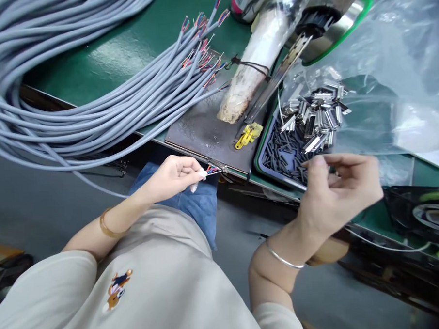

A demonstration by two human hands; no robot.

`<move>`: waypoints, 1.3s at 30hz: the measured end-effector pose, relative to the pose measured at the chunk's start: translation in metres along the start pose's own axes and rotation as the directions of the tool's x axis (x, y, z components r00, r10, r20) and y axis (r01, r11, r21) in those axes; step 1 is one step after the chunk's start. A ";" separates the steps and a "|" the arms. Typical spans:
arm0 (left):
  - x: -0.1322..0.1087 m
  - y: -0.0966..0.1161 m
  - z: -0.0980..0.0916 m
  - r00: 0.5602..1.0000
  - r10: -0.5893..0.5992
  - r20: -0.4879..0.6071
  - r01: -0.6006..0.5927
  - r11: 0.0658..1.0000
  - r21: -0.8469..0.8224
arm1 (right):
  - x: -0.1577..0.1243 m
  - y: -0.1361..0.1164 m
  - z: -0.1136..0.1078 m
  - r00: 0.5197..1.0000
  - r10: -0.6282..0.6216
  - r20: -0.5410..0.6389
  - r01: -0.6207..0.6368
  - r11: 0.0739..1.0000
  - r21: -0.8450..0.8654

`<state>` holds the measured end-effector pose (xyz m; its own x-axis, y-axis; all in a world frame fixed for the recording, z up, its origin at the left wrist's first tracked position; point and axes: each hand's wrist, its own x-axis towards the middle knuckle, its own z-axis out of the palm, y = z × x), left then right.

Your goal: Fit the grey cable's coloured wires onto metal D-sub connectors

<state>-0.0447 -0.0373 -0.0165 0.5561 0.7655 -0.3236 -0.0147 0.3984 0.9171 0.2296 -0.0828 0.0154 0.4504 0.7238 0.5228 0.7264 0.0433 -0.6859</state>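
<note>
My left hand [174, 176] is closed in a pinch on the stripped end of a grey cable [213, 170], where thin coloured wires fan out beside the bench edge. My right hand [337, 188] hovers at the near rim of a dark tray [263, 157], fingers curled with the thumb up. Whether anything sits between them I cannot make out. The tray holds small black tubes and a heap of metal connector shells [319, 114].
A thick bundle of grey cables [75, 112] with stripped coloured ends loops over the green bench [102, 58]. A dark plate [203, 131] carries a yellow clip [248, 135] and a wrapped, soiled tool [253, 66]. Clear plastic bags [393, 69] lie at right.
</note>
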 end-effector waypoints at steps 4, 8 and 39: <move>0.003 0.004 0.013 0.992 0.072 -0.105 -0.066 0.996 0.060 | -0.035 -0.034 0.013 0.945 0.056 0.323 -0.134 0.965 0.224; 0.006 0.005 0.022 0.982 0.137 -0.127 -0.121 0.984 0.129 | -0.052 -0.038 0.029 0.911 0.074 0.406 -0.181 0.956 0.232; -0.006 -0.005 0.032 0.716 0.673 0.182 -0.599 0.461 0.655 | -0.038 -0.033 0.025 0.949 -0.037 0.314 0.014 0.997 0.074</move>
<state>-0.0213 -0.0605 -0.0119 0.5399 0.7247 0.4282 0.2039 -0.6062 0.7687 0.1756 -0.0948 0.0051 0.2378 0.9012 0.3624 0.6921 0.1046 -0.7142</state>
